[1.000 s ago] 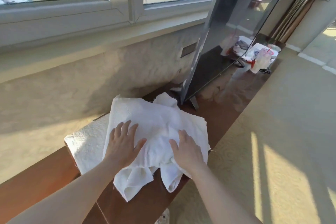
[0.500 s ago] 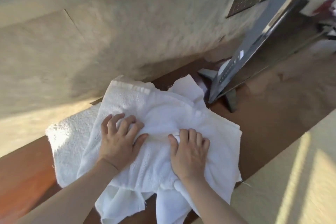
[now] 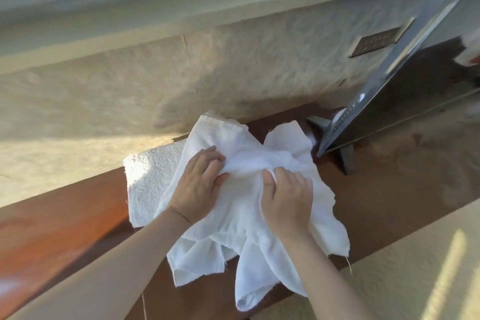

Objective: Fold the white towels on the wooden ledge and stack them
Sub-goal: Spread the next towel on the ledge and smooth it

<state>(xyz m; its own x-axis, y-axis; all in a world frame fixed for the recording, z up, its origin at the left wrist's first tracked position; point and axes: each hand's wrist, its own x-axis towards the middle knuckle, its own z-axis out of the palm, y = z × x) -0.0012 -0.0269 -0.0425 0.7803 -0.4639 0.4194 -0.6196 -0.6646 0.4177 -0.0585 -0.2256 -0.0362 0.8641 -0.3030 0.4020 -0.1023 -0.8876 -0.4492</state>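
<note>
The wall [image 3: 130, 91] is taking up most of the upper half of the frame, rough and beige, with a pale sill [image 3: 233, 5] running across the top. Below it the wooden ledge [image 3: 65, 228] is cutting diagonally from lower left up toward the right side, shiny brown. A dark flat screen [image 3: 405, 91] is leaning in the upper right, its foot [image 3: 348, 161] sitting on the ledge.

Dead center, the white towels [image 3: 233, 221] are lying in a rumpled heap on the ledge, with loose ends hanging off the near edge toward the bottom of the frame. A thicker, fluffier towel [image 3: 148, 179] is sitting flat underneath, poking out to the left.

Now the hands. The left hand [image 3: 198, 187] is sitting on top of the heap, fingers curled in and bunching up a ridge of thin cloth, thumb pressing in from the side. The right hand [image 3: 288, 200] is just beside it, also curled tight, pinching the same ridge between thumb and knuckles. Neither hand is spread flat, both are grabbing fabric.
</note>
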